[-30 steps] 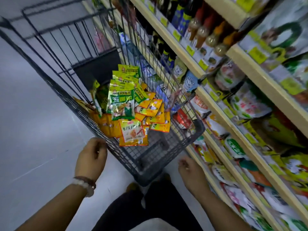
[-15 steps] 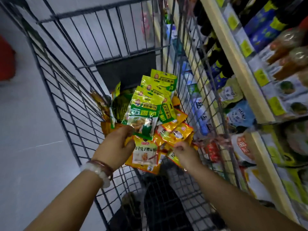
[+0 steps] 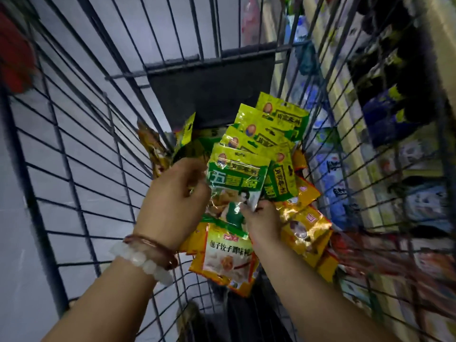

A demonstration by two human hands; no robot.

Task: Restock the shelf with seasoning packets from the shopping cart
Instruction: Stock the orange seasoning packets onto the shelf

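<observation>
Currently both hands are inside the wire shopping cart (image 3: 74, 149), centre frame. Left hand (image 3: 172, 201) curls its fingers round the left edge of the top green seasoning packet (image 3: 237, 178); right hand (image 3: 264, 220) pinches that packet's lower right corner. Packet is a flat glossy foil rectangle, crinkled, long axis roughly vertical in frame, tilted slightly right, header end toward upper frame. Behind it, a fanned stack of green packets (image 3: 271, 124) runs toward upper right. Yellow-orange foil packets (image 3: 227, 262) lie below and lower right. Beaded bracelets (image 3: 145, 255) on left wrist. Shelf (image 3: 345, 114) at right edge, blurred.
</observation>
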